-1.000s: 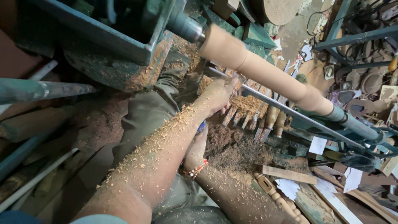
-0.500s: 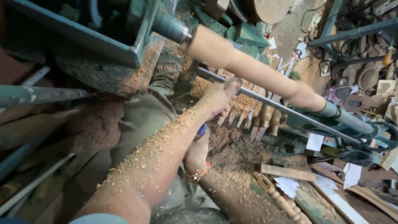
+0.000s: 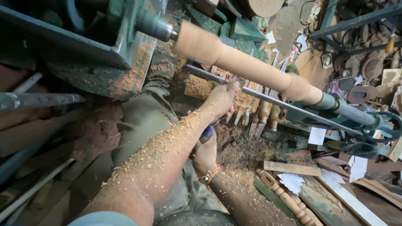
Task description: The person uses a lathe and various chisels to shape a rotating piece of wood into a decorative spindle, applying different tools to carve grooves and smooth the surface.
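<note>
A long pale wooden workpiece [image 3: 251, 67] is mounted on a green lathe, running from the headstock [image 3: 104, 37] down to the tailstock [image 3: 347, 111]. My left hand [image 3: 220, 100], its forearm dusted with shavings, is closed over a turning tool at the metal tool rest bar [image 3: 284, 102], just below the workpiece. The tool's tip is hidden under the fingers. Behind it, my right hand [image 3: 205, 152], wearing a red bracelet, grips the tool's blue handle [image 3: 207, 132].
Several wooden-handled chisels [image 3: 261, 115] lean under the rest bar amid heaps of sawdust. A turned beaded spindle [image 3: 284, 199] and a flat wooden slat [image 3: 291, 168] lie at the lower right. Metal bars and scrap crowd the left; clutter fills the upper right.
The view has shifted, so the workpiece lies further left in frame. My left hand now sits a little farther from the headstock end along the rest. Both hands keep their hold.
</note>
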